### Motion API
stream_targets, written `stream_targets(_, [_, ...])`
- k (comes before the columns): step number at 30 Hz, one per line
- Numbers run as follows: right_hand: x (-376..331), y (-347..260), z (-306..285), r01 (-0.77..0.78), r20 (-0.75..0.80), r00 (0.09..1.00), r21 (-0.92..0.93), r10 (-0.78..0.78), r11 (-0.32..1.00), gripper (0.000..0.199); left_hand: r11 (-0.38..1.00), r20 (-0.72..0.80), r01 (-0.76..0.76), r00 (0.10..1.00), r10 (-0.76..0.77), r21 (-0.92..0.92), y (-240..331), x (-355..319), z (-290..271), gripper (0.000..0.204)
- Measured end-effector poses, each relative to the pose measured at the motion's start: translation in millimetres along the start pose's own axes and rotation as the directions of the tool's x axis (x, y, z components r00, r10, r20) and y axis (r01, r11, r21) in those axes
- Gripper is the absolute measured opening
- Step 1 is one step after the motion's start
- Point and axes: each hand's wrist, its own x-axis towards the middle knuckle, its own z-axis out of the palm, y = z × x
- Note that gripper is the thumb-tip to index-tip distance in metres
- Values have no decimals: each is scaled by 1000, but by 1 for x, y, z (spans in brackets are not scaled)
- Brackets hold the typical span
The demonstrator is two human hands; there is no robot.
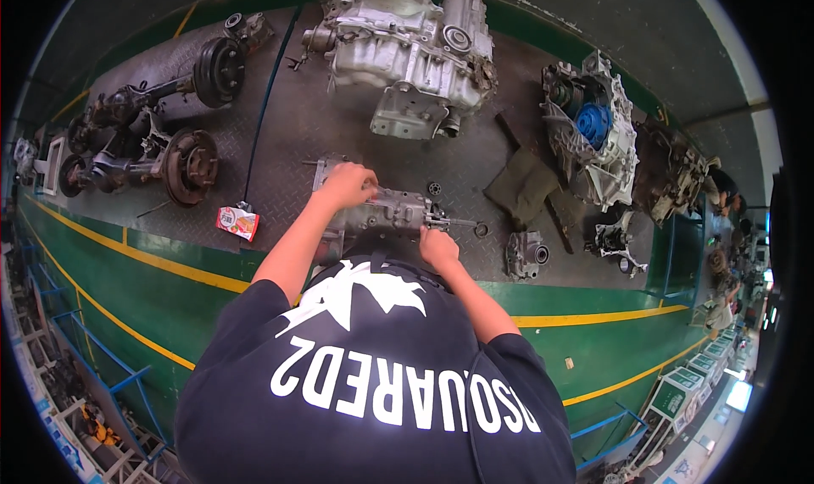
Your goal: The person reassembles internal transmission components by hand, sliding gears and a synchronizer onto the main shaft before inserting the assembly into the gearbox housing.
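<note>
Both hands on one part. Left hand [348, 185] lies curled over the top left end of the small gearbox housing [381, 217], fingers bent down onto the casting; whether it grips or only presses, cannot tell. Right hand [438, 247] is closed near the housing's right end, just where the thin shaft [458, 223] sticks out; it may be pinching something small, but the fingertips are hidden.

Hidden or unclear: near edge of the housing is covered by the person's dark shirt and shoulders. Fisheye bends the surface [288, 136] edges toward the rim; parts at far right are too small to tell apart.

Count: two hands; one small housing between them; one large aluminium transmission case [407, 52] beyond it; one opened case with a blue part [591, 124] to the right; two axle assemblies with brake discs [191, 166] at left; one small red and white packet [236, 222] near the left forearm; one small casting [526, 253] just right of the right hand; one small ring [481, 229] at the shaft tip.

Housing sits at the near edge of the surface, directly ahead of the person.
</note>
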Motion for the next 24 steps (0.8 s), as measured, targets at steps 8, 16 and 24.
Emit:
stream_targets(8, [4, -3, 3, -6, 25, 1000, 28, 5, 1000, 44, 999, 5, 15, 1000, -15, 50, 15, -10, 1, 21])
stream_targets(16, [-2, -3, -10, 162, 37, 987, -192, -158, 968, 40, 977, -321, -182, 937, 139, -108, 59, -38, 1, 17])
stream_targets(24, [25, 30, 44, -259, 264, 953, 447, 151, 856, 52, 871, 366, 259, 925, -100, -417, 100, -78, 69, 31])
